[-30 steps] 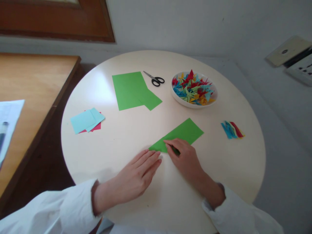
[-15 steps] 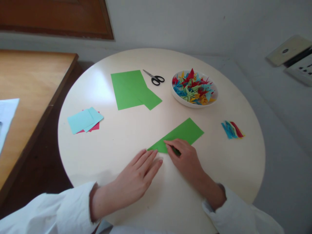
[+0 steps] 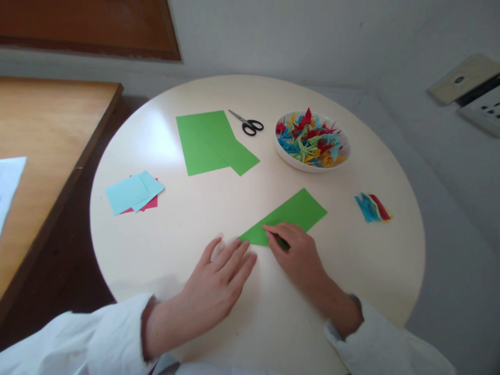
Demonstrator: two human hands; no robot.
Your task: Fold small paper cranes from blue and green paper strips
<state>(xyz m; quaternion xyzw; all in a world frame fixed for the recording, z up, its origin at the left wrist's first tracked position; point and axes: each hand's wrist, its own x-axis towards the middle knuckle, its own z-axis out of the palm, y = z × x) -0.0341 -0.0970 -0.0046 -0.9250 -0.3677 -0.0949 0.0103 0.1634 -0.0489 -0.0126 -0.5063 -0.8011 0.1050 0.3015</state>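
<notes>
A long green sheet of paper [image 3: 295, 208] lies slantwise on the round white table [image 3: 187, 208], its left end narrowing to a point. My right hand [image 3: 295, 250] is closed in a pinch on the paper's near edge, thumb and forefinger together. My left hand [image 3: 219, 281] is open, palm down, with fingertips at the paper's pointed end and fingers spread. Beyond, more green paper [image 3: 207, 143] lies flat, a smaller piece sticking out at its right corner. Scissors [image 3: 249, 125] with black handles rest beside it.
A white bowl [image 3: 308, 167] full of colourful folded paper cranes stands at the back right. Folded paper strips [image 3: 373, 207] lie at the right, light blue and red paper squares [image 3: 133, 192] at the left. A wooden table [image 3: 58, 114] is on the left; a wall socket [image 3: 484, 109] is at right.
My left hand has shifted slightly, its fingers spreading and the forefinger side lifting away from the paper's tip. My right hand and the green sheet have stayed in place.
</notes>
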